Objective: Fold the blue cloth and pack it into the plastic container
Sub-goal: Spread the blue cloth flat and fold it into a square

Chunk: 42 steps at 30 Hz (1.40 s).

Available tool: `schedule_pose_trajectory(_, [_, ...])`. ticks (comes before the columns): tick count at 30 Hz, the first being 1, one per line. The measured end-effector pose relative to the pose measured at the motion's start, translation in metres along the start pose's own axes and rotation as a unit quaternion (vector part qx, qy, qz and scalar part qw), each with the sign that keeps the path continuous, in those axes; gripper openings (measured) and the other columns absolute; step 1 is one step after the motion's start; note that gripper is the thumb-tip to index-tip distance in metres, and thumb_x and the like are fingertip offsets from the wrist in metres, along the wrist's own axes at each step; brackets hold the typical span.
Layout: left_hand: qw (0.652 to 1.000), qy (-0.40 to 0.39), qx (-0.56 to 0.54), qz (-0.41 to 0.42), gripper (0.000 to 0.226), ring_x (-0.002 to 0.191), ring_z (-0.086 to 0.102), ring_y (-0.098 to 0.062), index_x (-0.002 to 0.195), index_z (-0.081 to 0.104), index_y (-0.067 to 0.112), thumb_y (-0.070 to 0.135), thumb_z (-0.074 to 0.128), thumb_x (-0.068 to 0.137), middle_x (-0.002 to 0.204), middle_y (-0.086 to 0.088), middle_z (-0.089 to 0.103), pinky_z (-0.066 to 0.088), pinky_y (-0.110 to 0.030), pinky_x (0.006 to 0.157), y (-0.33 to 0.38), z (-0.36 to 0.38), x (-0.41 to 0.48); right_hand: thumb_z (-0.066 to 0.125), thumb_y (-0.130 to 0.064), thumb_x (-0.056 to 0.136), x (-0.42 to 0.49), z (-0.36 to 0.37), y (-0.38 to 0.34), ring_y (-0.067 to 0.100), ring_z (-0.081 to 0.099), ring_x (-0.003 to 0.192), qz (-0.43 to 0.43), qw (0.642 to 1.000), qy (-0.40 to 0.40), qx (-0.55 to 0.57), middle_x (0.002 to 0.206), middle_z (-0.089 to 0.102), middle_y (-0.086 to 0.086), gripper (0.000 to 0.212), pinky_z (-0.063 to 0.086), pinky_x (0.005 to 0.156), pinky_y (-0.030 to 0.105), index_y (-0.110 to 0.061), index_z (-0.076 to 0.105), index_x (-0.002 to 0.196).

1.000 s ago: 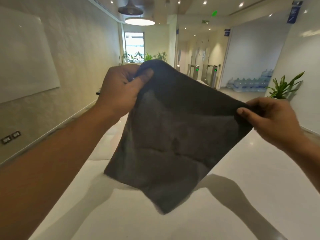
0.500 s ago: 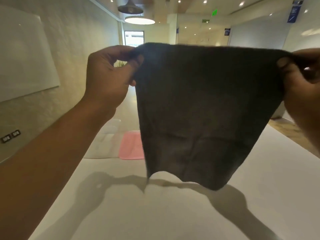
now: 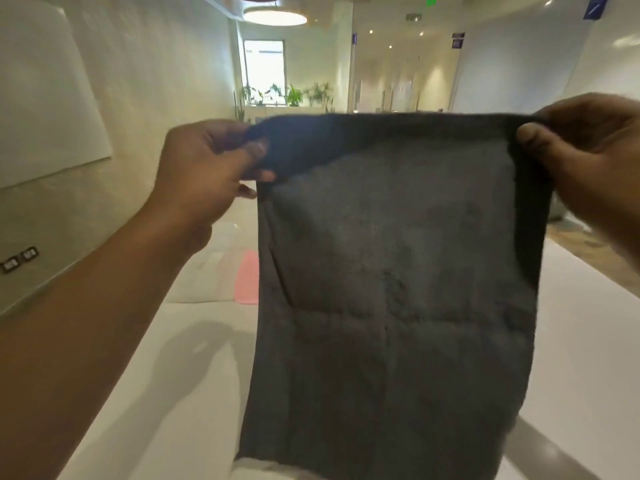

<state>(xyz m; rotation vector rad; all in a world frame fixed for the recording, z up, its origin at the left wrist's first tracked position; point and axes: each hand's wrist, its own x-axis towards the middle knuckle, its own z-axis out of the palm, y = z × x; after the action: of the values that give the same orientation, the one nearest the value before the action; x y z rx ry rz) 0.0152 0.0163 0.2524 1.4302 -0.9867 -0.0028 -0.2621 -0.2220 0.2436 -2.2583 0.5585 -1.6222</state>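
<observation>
A: Cloth first. How does it look from the head camera?

B: The blue cloth [image 3: 398,289] hangs flat and upright in front of the camera, above the white table [image 3: 166,393]. It reads dark grey-blue in this light, plush, with a cross of fold creases near its middle. Its top edge is stretched level.

A: And the hands?

B: The left hand [image 3: 204,174] pinches the top left corner between thumb and fingers, and a flap of that corner is turned over. The right hand [image 3: 595,161] pinches the top right corner, thumb pressed on the near face.

A: The container?

B: A clear plastic container [image 3: 207,271] sits on the table, far left of the cloth, with a pink lid [image 3: 247,278] just beside it, partly hidden.

A: What differs from half a second ago?

B: The cloth hung shorter, with its bottom edge arched; now it drops longer and straighter, and the hands sit lower.
</observation>
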Motion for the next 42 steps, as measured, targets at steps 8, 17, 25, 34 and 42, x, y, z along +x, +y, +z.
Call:
schedule_pose_trajectory(8, [0.993, -0.013, 0.052, -0.104, 0.016, 0.092, 0.069, -0.019, 0.1, 0.072, 0.024, 0.016, 0.065, 0.088, 0.105, 0.001, 0.071, 0.058, -0.035, 0.083, -0.08, 0.019, -0.033, 0.07, -0.028, 0.088, -0.05, 0.035, 0.029, 0.018, 0.061, 0.069, 0.044, 0.986, -0.111, -0.117, 0.088, 0.07, 0.001, 0.014, 0.046, 0.056, 0.015, -0.02, 0.074, 0.099])
schedule_pose_trajectory(17, [0.988, -0.058, 0.049, -0.136, 0.027, 0.081, 0.071, -0.007, 0.083, 0.075, 0.033, 0.007, 0.07, 0.082, 0.082, 0.013, 0.076, 0.054, -0.03, 0.081, -0.129, 0.008, -0.11, 0.069, -0.023, 0.088, -0.14, 0.034, 0.032, 0.012, 0.064, 0.075, 0.11, 0.979, -0.142, -0.095, 0.094, 0.069, 0.001, 0.013, 0.05, 0.062, 0.022, -0.022, 0.072, 0.1])
schedule_pose_trajectory(25, [0.974, -0.134, 0.054, -0.173, 0.029, 0.09, 0.071, -0.01, 0.084, 0.074, 0.025, -0.003, 0.068, 0.079, 0.09, 0.007, 0.076, 0.052, -0.028, 0.083, -0.156, -0.005, -0.162, 0.078, -0.008, 0.078, -0.22, 0.019, 0.021, 0.007, 0.065, 0.073, 0.177, 0.957, -0.22, -0.06, 0.073, 0.069, -0.014, 0.023, 0.05, 0.05, 0.019, -0.029, 0.071, 0.084])
schedule_pose_trajectory(34, [0.967, -0.194, 0.108, -0.124, 0.035, 0.107, 0.062, -0.001, 0.079, 0.075, 0.03, -0.005, 0.072, 0.077, 0.101, 0.013, 0.071, 0.049, -0.014, 0.087, -0.177, -0.012, -0.199, 0.074, -0.009, 0.073, -0.261, 0.012, 0.012, 0.01, 0.063, 0.053, 0.242, 0.929, -0.275, -0.042, 0.072, 0.069, -0.01, 0.028, 0.046, 0.044, 0.013, -0.035, 0.066, 0.075])
schedule_pose_trajectory(42, [0.898, -0.284, 0.333, -0.053, 0.037, 0.124, 0.04, 0.008, 0.092, 0.071, 0.038, 0.062, 0.065, 0.064, 0.115, 0.031, 0.056, 0.04, -0.023, 0.092, -0.155, -0.02, -0.192, 0.064, -0.067, 0.07, -0.241, 0.002, -0.003, 0.001, 0.061, 0.084, 0.164, 0.87, -0.438, -0.155, 0.093, 0.062, -0.026, 0.024, 0.05, 0.06, 0.021, -0.046, 0.066, 0.082])
